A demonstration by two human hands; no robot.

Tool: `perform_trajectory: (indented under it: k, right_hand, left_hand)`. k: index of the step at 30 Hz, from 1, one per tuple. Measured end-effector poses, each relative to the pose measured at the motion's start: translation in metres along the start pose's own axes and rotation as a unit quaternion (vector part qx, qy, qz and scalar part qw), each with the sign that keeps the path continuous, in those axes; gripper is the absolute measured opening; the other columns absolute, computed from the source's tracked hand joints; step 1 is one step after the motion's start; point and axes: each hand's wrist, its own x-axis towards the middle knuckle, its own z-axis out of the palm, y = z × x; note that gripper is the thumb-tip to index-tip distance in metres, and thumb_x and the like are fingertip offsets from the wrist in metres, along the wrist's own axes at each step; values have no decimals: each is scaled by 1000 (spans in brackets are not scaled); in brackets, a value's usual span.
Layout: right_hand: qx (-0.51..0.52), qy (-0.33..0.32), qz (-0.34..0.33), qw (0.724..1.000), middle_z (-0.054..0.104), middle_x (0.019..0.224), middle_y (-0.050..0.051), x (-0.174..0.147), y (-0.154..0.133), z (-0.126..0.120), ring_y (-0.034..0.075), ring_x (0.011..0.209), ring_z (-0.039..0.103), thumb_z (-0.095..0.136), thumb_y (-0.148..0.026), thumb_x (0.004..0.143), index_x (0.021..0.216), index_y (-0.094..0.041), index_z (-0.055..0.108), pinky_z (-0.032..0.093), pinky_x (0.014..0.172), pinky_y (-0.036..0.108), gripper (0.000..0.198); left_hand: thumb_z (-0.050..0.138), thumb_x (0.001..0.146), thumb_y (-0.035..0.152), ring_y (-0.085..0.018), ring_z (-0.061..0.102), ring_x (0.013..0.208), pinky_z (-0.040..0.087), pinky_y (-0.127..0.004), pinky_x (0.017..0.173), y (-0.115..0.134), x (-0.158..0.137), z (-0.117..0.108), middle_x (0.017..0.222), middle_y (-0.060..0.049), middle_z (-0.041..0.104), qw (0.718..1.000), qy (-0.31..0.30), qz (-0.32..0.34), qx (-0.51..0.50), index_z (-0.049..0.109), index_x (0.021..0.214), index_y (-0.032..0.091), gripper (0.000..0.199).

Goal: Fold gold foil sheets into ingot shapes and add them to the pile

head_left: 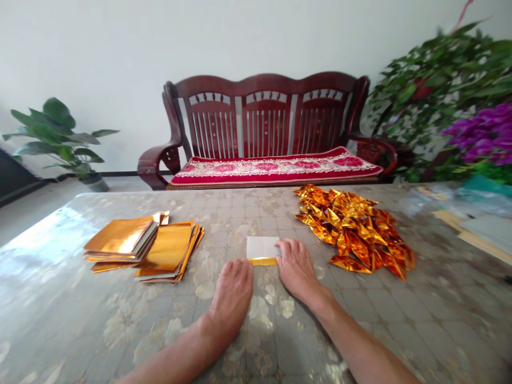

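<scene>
A small sheet of gold foil paper (pixel 262 247) lies on the table between my hands, pale side up. Along its near edge runs a narrow folded strip showing gold. My left hand (pixel 233 285) has its fingers curled together at the left end of that strip, fingertips partly hidden. At the sheet's right edge, my right hand (pixel 296 266) is closed with bent fingers, gripping the side and the strip's right end. Flat gold foil sheets are stacked in two piles to the left, a nearer pile (pixel 170 248) and another pile (pixel 118 234).
Folded, pointed gold foil pieces (pixel 352 226) are heaped right of my hands. Plastic bags and papers (pixel 486 234) lie at the far right of the patterned table (pixel 160 330). Beyond stands a wooden bench (pixel 264 128), with a potted plant (pixel 60 138) at left and purple flowers (pixel 484 133) at right.
</scene>
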Motion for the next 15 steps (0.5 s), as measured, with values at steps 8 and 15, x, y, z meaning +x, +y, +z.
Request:
perform_trajectory:
  k: [8, 15]
  right_hand:
    - [3, -56, -102, 993, 63, 90, 5, -2, 4, -21, 21, 92, 53, 55, -11, 89, 84, -19, 65, 39, 81, 33, 13]
    - [137, -131, -169, 967, 66, 81, -1, -11, -22, -17, 15, 81, 59, 54, -7, 85, 83, -24, 71, 40, 73, 25, 24]
  left_hand:
    - [51, 91, 10, -30, 54, 115, 44, -43, 93, -15, 17, 8, 119, -13, 65, 997, -3, -19, -72, 61, 121, 13, 32]
    - [46, 95, 19, -30, 43, 134, 34, -53, 110, -38, 38, 21, 144, -5, 53, 985, -13, -31, -171, 54, 134, 34, 43]
